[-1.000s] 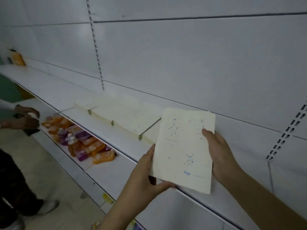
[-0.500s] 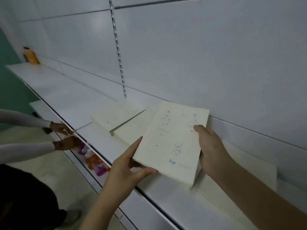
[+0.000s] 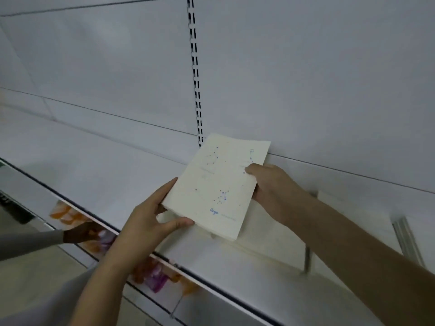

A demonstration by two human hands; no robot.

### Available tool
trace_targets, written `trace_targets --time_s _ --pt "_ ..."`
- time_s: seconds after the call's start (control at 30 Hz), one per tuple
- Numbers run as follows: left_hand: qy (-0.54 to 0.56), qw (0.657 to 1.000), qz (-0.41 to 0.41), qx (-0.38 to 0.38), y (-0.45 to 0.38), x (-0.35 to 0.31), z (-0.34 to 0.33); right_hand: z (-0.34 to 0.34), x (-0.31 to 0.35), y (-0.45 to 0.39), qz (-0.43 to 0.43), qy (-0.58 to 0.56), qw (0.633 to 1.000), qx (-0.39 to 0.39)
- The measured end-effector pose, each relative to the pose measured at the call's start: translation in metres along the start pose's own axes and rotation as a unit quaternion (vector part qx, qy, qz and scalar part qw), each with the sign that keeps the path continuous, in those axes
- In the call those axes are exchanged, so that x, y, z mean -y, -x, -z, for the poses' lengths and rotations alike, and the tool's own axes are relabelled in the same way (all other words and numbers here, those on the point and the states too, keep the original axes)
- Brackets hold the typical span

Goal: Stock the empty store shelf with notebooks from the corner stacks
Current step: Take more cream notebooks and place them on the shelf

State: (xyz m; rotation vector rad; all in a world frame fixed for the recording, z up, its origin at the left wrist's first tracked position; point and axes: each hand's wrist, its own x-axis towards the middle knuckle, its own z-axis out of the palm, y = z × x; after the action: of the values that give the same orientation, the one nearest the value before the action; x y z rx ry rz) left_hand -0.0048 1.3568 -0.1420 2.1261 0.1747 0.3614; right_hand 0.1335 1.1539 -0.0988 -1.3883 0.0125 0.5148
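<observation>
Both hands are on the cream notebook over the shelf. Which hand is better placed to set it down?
Right, probably. The right hand grips the cream constellation-print notebook's far edge, nearest the white metal shelf's back; the left hand only pinches the near corner.

Both hands hold a cream notebook (image 3: 219, 187) above the shelf (image 3: 98, 175): left hand (image 3: 150, 220) pinches its near-left corner, right hand (image 3: 273, 189) grips its right edge.

notebook (image 3: 217, 187) sits above the shelf (image 3: 98, 175), between left hand (image 3: 150, 220) and right hand (image 3: 273, 191). packets (image 3: 155, 276) lie on the shelf below.
</observation>
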Motion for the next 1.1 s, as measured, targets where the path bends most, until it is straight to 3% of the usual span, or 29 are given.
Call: trace_targets --time_s 0.17,0.23,0.47,0.63,0.77,0.87,1.1 --pt "-0.144 0.979 0.054 0.136 -0.037 0.026 0.027 -0.024 0.001 -0.027 -0.119 0.059 0.990 0.042" --pt "-0.176 0.968 0.038 0.177 -0.046 0.031 0.028 -0.025 -0.003 -0.039 -0.142 0.077 0.986 0.045" --pt "-0.258 0.950 0.030 0.176 -0.074 0.034 0.028 -0.045 -0.002 -0.046 -0.140 0.071 0.988 0.011" --pt "-0.297 0.927 0.085 0.212 -0.082 0.029 0.024 -0.049 -0.007 -0.043 -0.152 0.077 0.985 -0.001" --pt "-0.278 0.935 0.101 0.196 -0.083 0.026 0.021 -0.055 -0.011 -0.041 -0.176 0.071 0.982 0.017" --pt "-0.266 0.939 0.102 0.192 -0.083 0.026 0.021 -0.058 -0.014 -0.054 -0.174 0.053 0.983 -0.016" --pt "-0.213 0.943 0.093 0.238 -0.082 0.024 0.029 -0.068 -0.008 -0.042 -0.138 0.059 0.988 -0.024"
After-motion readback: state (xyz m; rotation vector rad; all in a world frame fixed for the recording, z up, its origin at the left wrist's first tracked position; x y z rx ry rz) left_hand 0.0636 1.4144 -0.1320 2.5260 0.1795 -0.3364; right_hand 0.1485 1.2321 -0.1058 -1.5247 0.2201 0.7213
